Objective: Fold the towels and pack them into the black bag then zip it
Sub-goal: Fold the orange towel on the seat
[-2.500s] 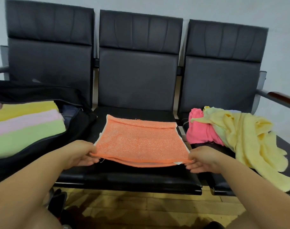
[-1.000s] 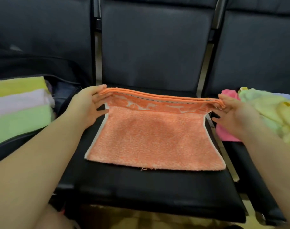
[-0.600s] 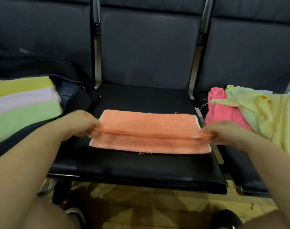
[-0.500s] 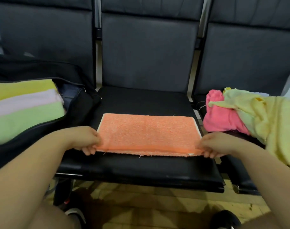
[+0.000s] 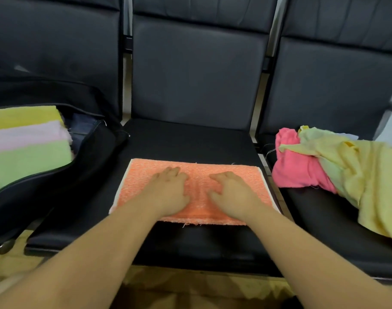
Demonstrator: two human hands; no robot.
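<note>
A folded orange towel (image 5: 143,181) lies flat on the middle seat (image 5: 190,141). My left hand (image 5: 170,192) and my right hand (image 5: 233,195) rest palm-down on the towel's middle, side by side, fingers spread and pointing away from me. On the left seat the black bag (image 5: 87,166) lies unzipped, holding folded yellow, pink and green towels (image 5: 27,148). On the right seat a crumpled pink towel (image 5: 297,168) lies partly under a loose pale yellow towel (image 5: 369,175).
Three black padded seats stand in a row with upright backrests (image 5: 197,74) behind. An armrest shows at the far right edge. Yellowish floor (image 5: 190,284) lies below the seat fronts.
The towel's far edge was folded toward me onto its near edge, halving it. Both hands then let go of the near corners and moved inward onto the towel's middle.
</note>
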